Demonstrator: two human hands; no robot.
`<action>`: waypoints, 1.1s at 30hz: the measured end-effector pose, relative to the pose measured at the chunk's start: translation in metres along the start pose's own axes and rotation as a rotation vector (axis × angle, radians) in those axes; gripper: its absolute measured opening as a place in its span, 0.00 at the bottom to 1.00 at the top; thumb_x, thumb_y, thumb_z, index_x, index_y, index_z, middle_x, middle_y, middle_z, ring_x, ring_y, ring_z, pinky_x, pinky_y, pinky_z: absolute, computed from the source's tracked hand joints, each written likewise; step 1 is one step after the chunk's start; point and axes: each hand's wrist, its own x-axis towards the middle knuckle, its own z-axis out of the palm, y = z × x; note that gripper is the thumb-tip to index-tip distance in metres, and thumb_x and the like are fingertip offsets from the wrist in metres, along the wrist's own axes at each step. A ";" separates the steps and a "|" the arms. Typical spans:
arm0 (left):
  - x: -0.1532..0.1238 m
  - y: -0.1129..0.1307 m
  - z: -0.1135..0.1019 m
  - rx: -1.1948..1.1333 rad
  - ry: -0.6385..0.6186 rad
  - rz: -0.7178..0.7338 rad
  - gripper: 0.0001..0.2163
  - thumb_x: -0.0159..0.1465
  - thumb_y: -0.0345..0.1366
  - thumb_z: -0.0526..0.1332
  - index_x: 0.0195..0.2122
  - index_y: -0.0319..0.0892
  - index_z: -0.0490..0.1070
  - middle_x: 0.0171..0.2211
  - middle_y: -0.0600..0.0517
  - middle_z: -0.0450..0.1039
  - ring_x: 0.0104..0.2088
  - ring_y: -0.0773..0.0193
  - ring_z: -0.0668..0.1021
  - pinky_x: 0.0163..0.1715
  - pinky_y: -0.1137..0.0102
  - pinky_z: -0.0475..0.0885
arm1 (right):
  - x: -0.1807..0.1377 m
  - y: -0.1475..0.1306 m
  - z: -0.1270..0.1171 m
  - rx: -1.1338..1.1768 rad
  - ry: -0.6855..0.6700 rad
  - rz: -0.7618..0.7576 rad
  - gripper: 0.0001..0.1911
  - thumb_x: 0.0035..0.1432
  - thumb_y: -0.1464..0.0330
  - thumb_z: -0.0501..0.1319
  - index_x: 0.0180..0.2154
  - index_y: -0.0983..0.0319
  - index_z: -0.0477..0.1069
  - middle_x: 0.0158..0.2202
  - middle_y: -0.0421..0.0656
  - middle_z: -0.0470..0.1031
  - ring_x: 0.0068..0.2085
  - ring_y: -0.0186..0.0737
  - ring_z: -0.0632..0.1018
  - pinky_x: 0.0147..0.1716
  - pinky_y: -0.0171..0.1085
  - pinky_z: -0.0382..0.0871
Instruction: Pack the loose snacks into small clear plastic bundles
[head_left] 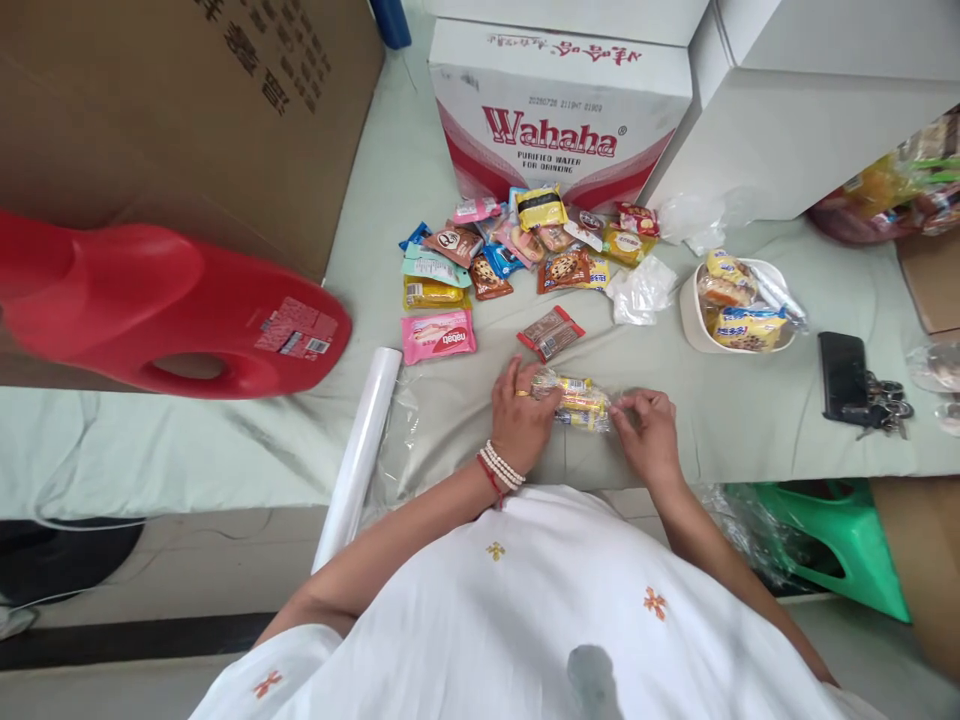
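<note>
A clear plastic bag of yellow snack packets (579,402) lies on the pale green table cover (420,160) near the front edge. My left hand (519,418), with a ring and bead bracelets, presses down on its left end with fingers curled over it. My right hand (646,428) pinches the bag's right end with its fingers closed. A brown wafer packet (551,333) lies just beyond the bag. A roll of clear film (360,450) lies to the left, with a loose sheet spread under my hands.
A pile of snack packets (517,250) sits before a Wahaha water carton (559,110). A white bowl (694,325) holds packets at right, beside a phone with keys (844,375). A red jug (172,310) lies at left before a cardboard box (187,110). A green stool (840,540) stands below.
</note>
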 end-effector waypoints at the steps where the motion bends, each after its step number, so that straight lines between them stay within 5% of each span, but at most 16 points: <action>1: 0.000 0.001 0.001 0.002 -0.015 0.017 0.11 0.71 0.35 0.57 0.46 0.49 0.79 0.64 0.44 0.67 0.69 0.42 0.59 0.61 0.43 0.62 | 0.002 -0.005 0.000 0.031 0.006 0.006 0.16 0.67 0.56 0.58 0.41 0.61 0.76 0.44 0.51 0.71 0.45 0.49 0.72 0.46 0.48 0.71; 3: 0.000 0.004 0.001 0.011 -0.077 0.041 0.11 0.71 0.34 0.56 0.45 0.49 0.79 0.64 0.44 0.67 0.68 0.44 0.62 0.59 0.44 0.64 | 0.005 -0.022 0.003 0.026 0.001 -0.021 0.14 0.70 0.58 0.55 0.41 0.60 0.75 0.43 0.49 0.71 0.39 0.43 0.73 0.38 0.41 0.70; 9: 0.009 0.000 -0.007 -0.092 -0.170 0.041 0.12 0.71 0.34 0.56 0.47 0.47 0.79 0.58 0.39 0.72 0.60 0.43 0.69 0.52 0.50 0.71 | 0.011 -0.064 0.037 -0.357 -0.310 -0.154 0.12 0.72 0.69 0.51 0.43 0.61 0.73 0.41 0.47 0.72 0.31 0.38 0.70 0.30 0.36 0.57; 14: 0.029 -0.031 -0.015 -0.261 -0.169 -0.049 0.20 0.66 0.33 0.62 0.60 0.44 0.73 0.50 0.42 0.75 0.51 0.51 0.73 0.54 0.56 0.71 | 0.009 -0.055 0.048 -0.327 -0.296 -0.247 0.15 0.74 0.68 0.47 0.42 0.60 0.72 0.42 0.47 0.72 0.34 0.40 0.71 0.31 0.36 0.58; 20: 0.040 -0.042 -0.016 -0.073 -0.258 -0.057 0.11 0.66 0.39 0.64 0.47 0.44 0.78 0.44 0.42 0.75 0.48 0.46 0.73 0.48 0.55 0.69 | 0.001 -0.061 0.043 -0.332 -0.294 -0.200 0.16 0.72 0.70 0.47 0.43 0.62 0.74 0.43 0.51 0.73 0.35 0.43 0.73 0.34 0.38 0.63; 26: 0.024 -0.016 -0.019 -0.265 -0.189 -0.007 0.04 0.65 0.36 0.63 0.39 0.43 0.73 0.39 0.48 0.71 0.38 0.57 0.74 0.38 0.64 0.70 | -0.005 -0.068 0.029 0.184 -0.235 -0.116 0.19 0.73 0.58 0.51 0.43 0.61 0.76 0.42 0.49 0.78 0.43 0.47 0.78 0.46 0.42 0.70; 33: -0.010 0.023 0.001 -0.299 0.118 0.295 0.10 0.69 0.29 0.51 0.46 0.40 0.69 0.39 0.43 0.70 0.43 0.52 0.73 0.46 0.56 0.71 | -0.021 -0.068 0.023 1.132 -0.160 0.417 0.18 0.58 0.52 0.69 0.42 0.57 0.73 0.38 0.40 0.79 0.38 0.40 0.78 0.40 0.38 0.74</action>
